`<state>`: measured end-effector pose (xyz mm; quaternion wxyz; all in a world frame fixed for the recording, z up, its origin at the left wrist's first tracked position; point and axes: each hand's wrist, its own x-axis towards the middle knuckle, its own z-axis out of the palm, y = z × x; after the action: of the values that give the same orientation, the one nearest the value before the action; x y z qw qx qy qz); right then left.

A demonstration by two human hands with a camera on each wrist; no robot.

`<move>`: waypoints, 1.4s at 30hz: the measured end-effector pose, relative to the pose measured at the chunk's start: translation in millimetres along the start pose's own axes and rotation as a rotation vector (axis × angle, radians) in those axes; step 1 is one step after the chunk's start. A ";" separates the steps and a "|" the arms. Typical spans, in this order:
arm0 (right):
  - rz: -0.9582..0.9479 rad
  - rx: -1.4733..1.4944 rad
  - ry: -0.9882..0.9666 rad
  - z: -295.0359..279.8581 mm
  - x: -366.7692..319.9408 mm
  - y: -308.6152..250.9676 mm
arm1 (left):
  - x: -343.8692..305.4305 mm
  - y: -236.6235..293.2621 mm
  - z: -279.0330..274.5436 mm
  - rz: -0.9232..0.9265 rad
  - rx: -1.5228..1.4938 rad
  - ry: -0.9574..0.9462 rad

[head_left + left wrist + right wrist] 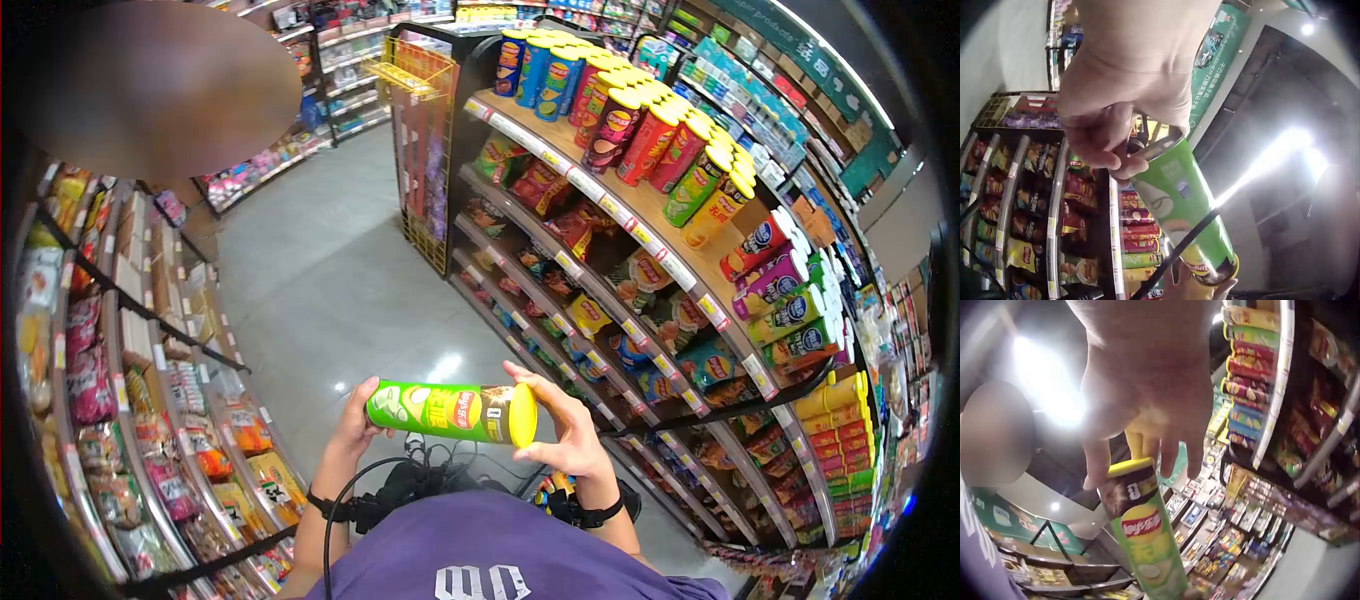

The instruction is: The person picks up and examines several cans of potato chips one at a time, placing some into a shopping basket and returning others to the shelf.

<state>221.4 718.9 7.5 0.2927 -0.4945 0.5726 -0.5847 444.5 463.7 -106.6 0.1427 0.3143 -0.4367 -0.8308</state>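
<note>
1. Holding a green crisp tube [440,410] level, chest-high over the grey aisle floor [330,280], just above a purple shirt [480,555].
2. Gripping its metal base end with the left hand [358,420], thumb and fingers [1104,150] curled round the rim.
3. Clasping the yellow lid [522,415] end with the right hand [570,435], thumb on top, fingers [1175,450] wrapped narrowly about the tube.
4. Standing between snack shelves: upright crisp cans [640,130] on the top shelf at right, crisp bags [560,210] beneath, packets [90,380] at left.

Glossy green printed can [452,411] — yellow plastic lid [522,415], shiny metal base [1159,146] — above smooth grey floor [330,290].
</note>
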 end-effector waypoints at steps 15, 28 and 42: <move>0.116 -0.191 0.236 18.8 44.9 8.8 | 129.9 71.2 -21.5 -0.236 0.212 -0.365; 0.150 -0.039 0.631 36.9 58.3 17.2 | 179.2 108.4 -11.2 -0.060 0.382 -0.665; -0.038 0.740 0.985 0.9 59.6 55.4 | 237.5 108.5 71.8 -0.101 0.314 -0.898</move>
<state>189.5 654.9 -31.3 0.1356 -0.0422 0.3908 -0.9094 213.1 325.2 -82.4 -0.1497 -0.0370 -0.5597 -0.8142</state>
